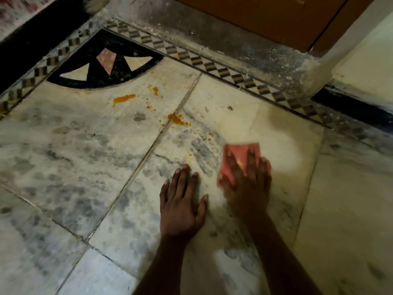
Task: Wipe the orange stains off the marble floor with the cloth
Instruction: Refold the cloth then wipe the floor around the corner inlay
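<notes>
Two forearms enter from the lower edge, nearest the camera. Left hand (180, 201) lies flat on the marble floor (63, 150) with fingers spread, holding nothing and apparently serving as a brace. Right hand (246, 179), blurred by motion, presses palm-down with fingers splayed on a pink cloth (238, 154); it pins the cloth to the floor rather than gripping it in a fist. Orange stains (176, 119) lie beyond the cloth, up and to the left: a cluster on the joint between slabs, a longer streak (123, 98) near the black inlay (106, 62), small drops (155, 90) beside it, and faint specks close to the cloth. Most marks look untouched, so the work seems at an early stage. For a clean result, the cloth is best pushed outward over each mark with even pressure and drawn back toward the body, so residue gathers instead of spreading; the grouted joint probably needs extra passes, and a fresh face of cloth once the first is soiled. Grey-veined slabs appear dusty and smudged. A checkered border strip (212, 66) frames the floor, with a gritty threshold and a brown wooden door (255, 15) beyond it.
</notes>
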`<state>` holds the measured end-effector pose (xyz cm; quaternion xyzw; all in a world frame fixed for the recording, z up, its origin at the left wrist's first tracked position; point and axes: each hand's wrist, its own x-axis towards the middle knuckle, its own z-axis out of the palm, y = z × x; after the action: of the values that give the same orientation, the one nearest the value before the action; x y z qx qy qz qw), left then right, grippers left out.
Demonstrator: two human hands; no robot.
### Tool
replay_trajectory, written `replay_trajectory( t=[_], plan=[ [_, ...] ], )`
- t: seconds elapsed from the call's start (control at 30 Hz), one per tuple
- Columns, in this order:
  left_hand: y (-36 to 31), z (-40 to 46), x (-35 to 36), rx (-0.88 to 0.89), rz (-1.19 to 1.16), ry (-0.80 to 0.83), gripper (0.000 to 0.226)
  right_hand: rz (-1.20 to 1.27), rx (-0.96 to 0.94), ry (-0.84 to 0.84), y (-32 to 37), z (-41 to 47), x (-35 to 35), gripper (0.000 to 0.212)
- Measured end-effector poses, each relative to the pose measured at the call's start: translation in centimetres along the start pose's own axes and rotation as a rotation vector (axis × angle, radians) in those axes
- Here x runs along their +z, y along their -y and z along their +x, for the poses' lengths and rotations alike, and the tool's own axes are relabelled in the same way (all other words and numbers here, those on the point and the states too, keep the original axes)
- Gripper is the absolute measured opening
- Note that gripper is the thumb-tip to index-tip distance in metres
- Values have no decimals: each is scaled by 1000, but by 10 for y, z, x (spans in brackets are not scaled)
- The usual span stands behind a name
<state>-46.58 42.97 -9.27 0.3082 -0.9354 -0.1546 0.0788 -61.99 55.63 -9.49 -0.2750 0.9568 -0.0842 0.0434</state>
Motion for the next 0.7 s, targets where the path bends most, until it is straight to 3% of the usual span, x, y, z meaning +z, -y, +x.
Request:
replay_trajectory(
  t=[0.1,0.2,0.23,0.33,0.4,0.47,0.57,0.7],
  plan=[
    [1,-1,0,24,-17,-27,70,-14,171,48,-38,-56,-2,80],
    [2,-1,2,45,-18,-59,67,107,531,-71,-26,16,1,73],
    [2,-2,1,53,-32,-80,66,188,554,-27,-7,49,-2,74],
    [7,-1,0,90,-106,-95,62,183,314,88,39,80,5,76],
    [14,0,-5,90,-268,-111,62,69,79,39,44,36,7,75],
    [26,4,-14,80,-363,-130,65,27,-32,-52,24,-29,5,73],
    [61,29,-32,108,-200,-171,65,39,130,-32,-18,-48,5,75],
    [112,66,-42,106,13,-169,71,173,458,14,9,49,0,75]
  ],
)
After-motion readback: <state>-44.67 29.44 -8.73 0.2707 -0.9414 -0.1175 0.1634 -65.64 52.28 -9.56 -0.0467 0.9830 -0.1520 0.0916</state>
